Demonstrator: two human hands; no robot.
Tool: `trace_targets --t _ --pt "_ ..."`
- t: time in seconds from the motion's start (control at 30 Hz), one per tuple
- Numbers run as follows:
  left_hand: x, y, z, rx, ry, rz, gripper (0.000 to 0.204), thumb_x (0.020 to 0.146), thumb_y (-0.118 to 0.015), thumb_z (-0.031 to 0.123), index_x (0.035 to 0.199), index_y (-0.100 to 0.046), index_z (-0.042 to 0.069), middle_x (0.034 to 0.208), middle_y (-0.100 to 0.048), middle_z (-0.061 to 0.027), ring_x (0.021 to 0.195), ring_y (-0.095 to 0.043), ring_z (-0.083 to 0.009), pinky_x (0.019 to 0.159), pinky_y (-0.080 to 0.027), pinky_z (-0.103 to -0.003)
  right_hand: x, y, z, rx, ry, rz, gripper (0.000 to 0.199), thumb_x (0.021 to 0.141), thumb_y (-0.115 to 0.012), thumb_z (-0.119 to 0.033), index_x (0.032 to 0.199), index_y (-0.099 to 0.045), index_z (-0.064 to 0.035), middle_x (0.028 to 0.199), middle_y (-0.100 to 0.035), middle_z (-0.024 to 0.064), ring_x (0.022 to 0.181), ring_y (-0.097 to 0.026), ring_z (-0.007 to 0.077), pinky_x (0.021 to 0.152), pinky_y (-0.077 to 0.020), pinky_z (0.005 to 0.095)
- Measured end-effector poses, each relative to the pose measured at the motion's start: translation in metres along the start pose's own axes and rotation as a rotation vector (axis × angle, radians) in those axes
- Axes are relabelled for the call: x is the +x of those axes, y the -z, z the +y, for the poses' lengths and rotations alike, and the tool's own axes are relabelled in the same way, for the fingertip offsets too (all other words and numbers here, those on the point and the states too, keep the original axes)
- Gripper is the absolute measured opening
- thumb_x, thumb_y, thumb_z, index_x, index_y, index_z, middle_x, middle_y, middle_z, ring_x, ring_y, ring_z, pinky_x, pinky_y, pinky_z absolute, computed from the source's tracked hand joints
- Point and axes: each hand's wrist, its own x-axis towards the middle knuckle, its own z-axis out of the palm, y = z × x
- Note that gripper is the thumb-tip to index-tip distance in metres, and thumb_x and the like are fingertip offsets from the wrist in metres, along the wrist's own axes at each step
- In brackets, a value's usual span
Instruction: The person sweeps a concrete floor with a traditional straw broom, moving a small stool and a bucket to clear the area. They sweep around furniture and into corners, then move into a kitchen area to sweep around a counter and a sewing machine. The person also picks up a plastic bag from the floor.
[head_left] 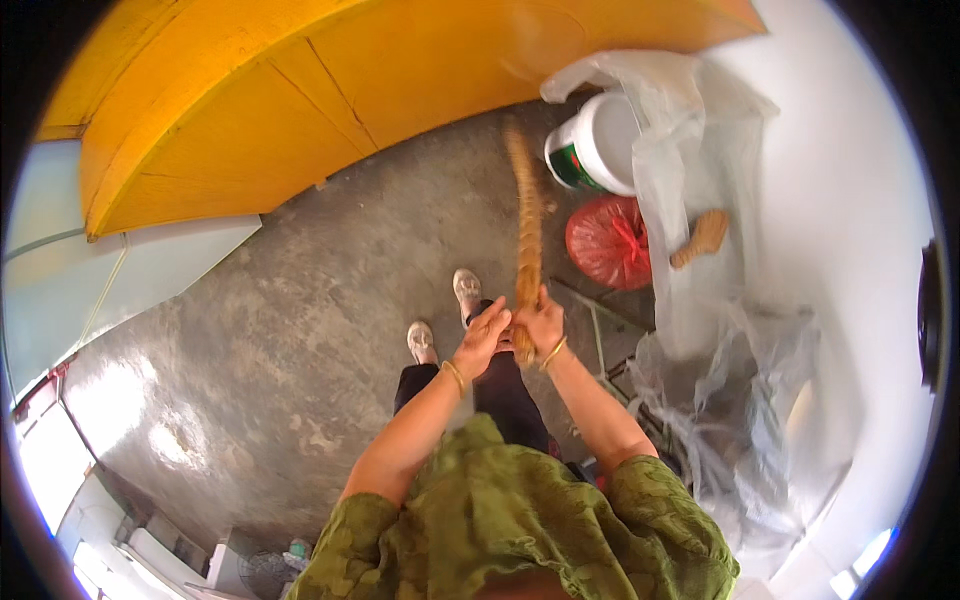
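Observation:
My right hand [541, 324] is closed around the near end of a long tan rope-like length with a braided look [529, 235]. Its short end pokes out below my fist, and the rest reaches away from me over the floor, blurred at the far tip. Close against it on the left is my left hand [484, 338], its fingers stretched toward the right hand's fingers. Some of the left fingertips are hidden where the two hands meet. A gold-coloured bangle circles each wrist.
A curved yellow panel [330, 90] spans the far side. To the right are a white bucket [612, 140], a tied red plastic bag [605, 243], translucent plastic sheeting [700, 130] and a brown piece [700, 238] on it. A white wall [850, 180] stands beyond. My feet rest on the grey floor [290, 340].

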Motion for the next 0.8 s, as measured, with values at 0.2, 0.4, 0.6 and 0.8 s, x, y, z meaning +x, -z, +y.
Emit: trace_targets --t 0.2,0.4,0.6,0.8 --pt "-0.021 0.074 -0.022 0.249 -0.098 0.123 0.049 0.089 -0.051 0.026 0.128 -0.037 0.001 0.108 -0.055 -0.0104 0.095 -0.055 -0.0177 0.084 -0.044 -0.031 0.151 -0.065 -0.070 0.140 -0.301 -0.085 0.026 0.063 -0.060 0.002 0.084 -0.046 -0.0016 0.066 -0.054 0.0107 0.055 -0.057 0.0214 0.047 -0.0475 0.0326" --pt "-0.090 0.100 -0.049 -0.061 -0.210 0.465 0.041 0.084 -0.057 0.017 0.119 -0.046 -0.002 0.088 -0.060 -0.0075 0.078 -0.057 -0.0132 0.069 -0.046 -0.026 0.101 -0.143 0.006 -0.660 0.055 -0.195 0.074 0.056 -0.065 -0.009 0.120 -0.032 0.0029 0.093 -0.056 0.0222 0.085 -0.058 0.0336 0.072 -0.0483 0.0383" --pt "-0.149 0.109 -0.096 -0.032 -0.023 0.686 0.045 0.084 -0.057 0.019 0.118 -0.045 -0.006 0.092 -0.060 -0.0088 0.080 -0.058 -0.0151 0.070 -0.047 -0.026 -0.004 -0.158 0.042 -1.000 -0.011 -0.837 0.090 0.057 -0.062 -0.010 0.133 -0.018 0.0023 0.088 -0.058 0.0274 0.088 -0.057 0.0391 0.077 -0.0466 0.0404" --pt "-0.164 0.101 -0.060 -0.283 -0.240 0.731 0.045 0.086 -0.054 0.023 0.120 -0.044 -0.003 0.093 -0.060 -0.0085 0.081 -0.059 -0.0157 0.070 -0.047 -0.027 -0.028 -0.184 -0.015 -0.451 -0.292 -1.170 0.094 0.058 -0.066 -0.006 0.137 -0.014 0.0032 0.075 -0.057 0.0104 0.064 -0.057 0.0146 0.054 -0.0474 0.0239"
